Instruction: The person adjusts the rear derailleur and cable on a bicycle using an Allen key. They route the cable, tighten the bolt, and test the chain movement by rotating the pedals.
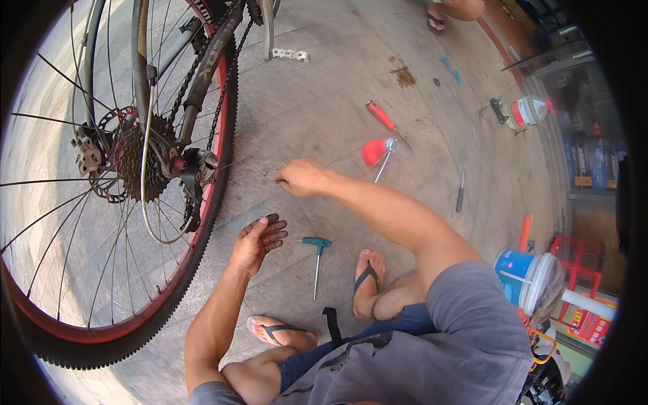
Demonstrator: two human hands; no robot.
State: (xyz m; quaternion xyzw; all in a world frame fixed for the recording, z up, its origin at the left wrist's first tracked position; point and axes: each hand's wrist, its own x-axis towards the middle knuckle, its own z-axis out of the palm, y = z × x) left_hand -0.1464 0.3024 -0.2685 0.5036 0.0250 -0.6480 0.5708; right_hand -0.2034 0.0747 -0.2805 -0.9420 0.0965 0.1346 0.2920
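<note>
My right hand (pixel 300 177) is closed in a pinch at the loose end of a thin inner cable (pixel 250 167). The cable stretches from the rear derailleur (pixel 198 174) of a bicycle on the left. My left hand (pixel 253 244) is held nearer to me with palm up and fingers spread, its fingertips blackened, and nothing in it. Beside the derailleur are the cassette (pixel 138 156) and a pale looped cable housing (pixel 144 196). The rear wheel has a red rim (pixel 128 329). A teal T-handle hex key (pixel 316 260) lies on the paving just right of my left hand.
Beyond my right arm lie a red screwdriver (pixel 381 115), a red oil can (pixel 373 152) with a metal spout and a dark-handled screwdriver (pixel 460 196). To the right stand a blue-and-white bucket (pixel 516 275) and a bottle (pixel 525 112). Another person's sandalled foot (pixel 436 20) shows far off.
</note>
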